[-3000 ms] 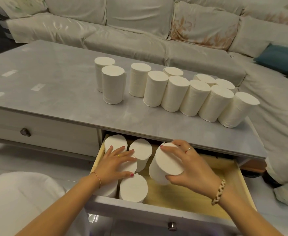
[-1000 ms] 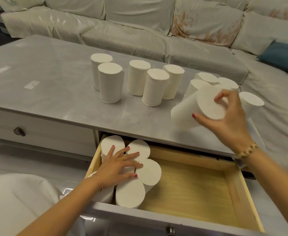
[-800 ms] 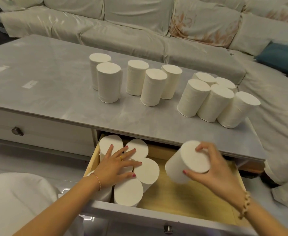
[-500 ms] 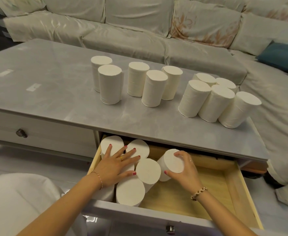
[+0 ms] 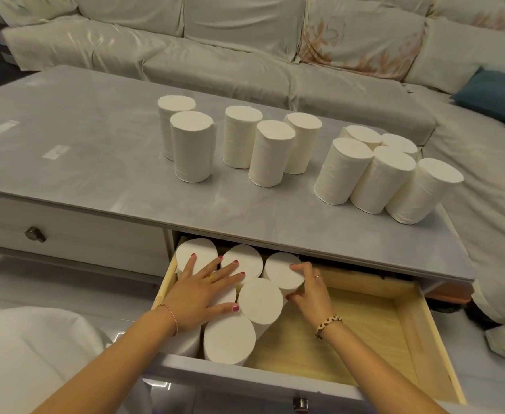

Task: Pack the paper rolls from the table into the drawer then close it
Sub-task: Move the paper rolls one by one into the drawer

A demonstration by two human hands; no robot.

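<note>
The wooden drawer (image 5: pixel 361 330) under the grey table (image 5: pixel 90 162) stands pulled out. Several white paper rolls stand upright in its left part. My left hand (image 5: pixel 206 291) lies flat, fingers spread, on top of those rolls. My right hand (image 5: pixel 309 289) grips the rightmost roll at the back (image 5: pixel 279 271), pressing it against its neighbours. Another packed roll (image 5: pixel 260 301) stands in front of it. Several more rolls stand on the table: a left group (image 5: pixel 193 146), a middle group (image 5: pixel 270 153) and a right group (image 5: pixel 379 177).
The drawer's right half shows bare wooden bottom. A closed drawer with a dark knob (image 5: pixel 35 234) is at the left. A pale sofa (image 5: pixel 245 40) with a blue cushion (image 5: pixel 496 91) runs behind and to the right. A white cushion (image 5: pixel 30 354) sits at the lower left.
My right hand took a roll from the table's right group, carried it down into the drawer and set it at the back beside the packed rolls. My left hand stayed on the rolls.
</note>
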